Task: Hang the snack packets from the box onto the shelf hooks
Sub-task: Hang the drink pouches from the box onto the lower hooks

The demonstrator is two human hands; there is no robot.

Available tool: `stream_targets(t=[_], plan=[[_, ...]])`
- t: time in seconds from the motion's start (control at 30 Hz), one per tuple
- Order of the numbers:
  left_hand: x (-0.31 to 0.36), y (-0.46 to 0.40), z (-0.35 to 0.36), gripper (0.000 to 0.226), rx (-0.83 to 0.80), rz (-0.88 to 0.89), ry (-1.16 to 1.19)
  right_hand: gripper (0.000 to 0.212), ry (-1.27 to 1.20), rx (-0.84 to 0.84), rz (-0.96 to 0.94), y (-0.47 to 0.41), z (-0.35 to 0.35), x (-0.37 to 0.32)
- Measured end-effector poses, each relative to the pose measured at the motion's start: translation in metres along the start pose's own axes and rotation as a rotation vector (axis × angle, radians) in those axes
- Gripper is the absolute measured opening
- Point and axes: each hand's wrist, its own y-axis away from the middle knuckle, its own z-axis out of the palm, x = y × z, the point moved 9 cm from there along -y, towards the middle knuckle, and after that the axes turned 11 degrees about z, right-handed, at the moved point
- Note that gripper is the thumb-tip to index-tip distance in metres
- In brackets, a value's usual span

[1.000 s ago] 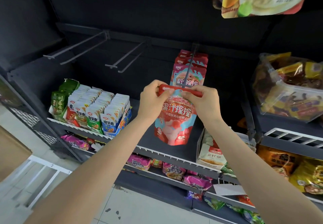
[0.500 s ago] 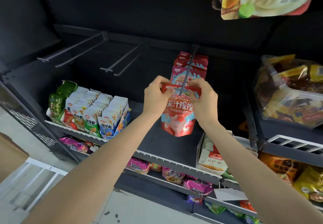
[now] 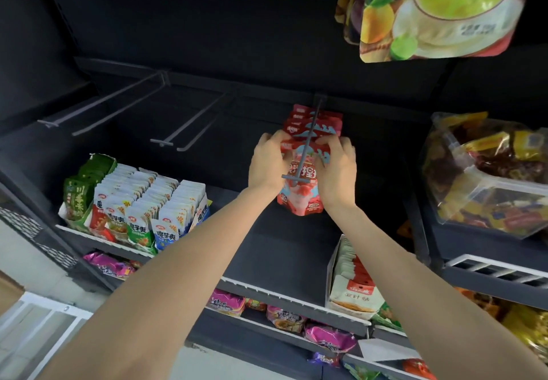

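Snack packet (image 3: 301,184), pinched by both hands

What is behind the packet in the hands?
Behind the held packet, more red packets of the same kind hang on the same hook. Only their top edges show; their count and lower parts are covered.

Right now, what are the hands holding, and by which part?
Both hands, left and right, pinch the pink snack packet by its upper corners, on the hook.
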Motion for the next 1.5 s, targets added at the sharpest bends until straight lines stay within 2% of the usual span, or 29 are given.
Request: stream_targets(t=[0.1,0.17,0.3,0.47,0.6,0.77,0.9,1.03,1.1,1.23,1.33,1.5], plan=[[0.004,0.013,-0.008,0.033,0.036,0.007,0.015,0.031,0.022,0.141,-0.076,0.026,-0.018,-0.001],[0.007,0.024,-0.017,0.037,0.058,0.023,0.014,0.028,-0.011,0.125,-0.078,0.046,-0.017,0.002],[-0.004,0.045,-0.04,0.022,0.042,0.06,-0.049,0.024,-0.074,-0.21,0.062,0.068,0.028,0.002],[-0.05,0.081,-0.103,0.019,0.021,0.078,-0.179,0.025,-0.055,-0.435,-0.035,0.103,0.089,-0.051],[-0.118,0.121,-0.18,0.019,0.023,-0.079,-0.288,0.025,-0.066,-0.618,-0.119,0.15,0.156,-0.118],[-0.214,0.18,-0.304,0.021,0.144,-0.308,-0.299,0.025,-0.067,-0.831,-0.255,0.225,0.265,-0.219],[-0.294,0.216,-0.402,0.02,0.288,-0.482,-0.189,0.024,-0.084,-0.927,-0.346,0.28,0.347,-0.307],[-0.372,0.248,-0.485,0.014,0.341,-0.656,-0.189,0.024,-0.101,-1.045,-0.339,0.33,0.429,-0.378],[-0.422,0.269,-0.515,0.016,0.269,-0.804,-0.238,0.025,-0.079,-1.096,-0.32,0.351,0.47,-0.405],[-0.501,0.304,-0.544,0.024,0.066,-0.975,-0.292,0.023,0.098,-1.21,-0.33,0.388,0.551,-0.432],[-0.553,0.319,-0.546,0.026,-0.15,-1.084,-0.324,0.029,0.344,-1.389,-0.39,0.414,0.608,-0.44],[-0.61,0.329,-0.524,0.033,-0.451,-1.172,-0.308,0.041,0.607,-1.548,-0.485,0.443,0.686,-0.438]])
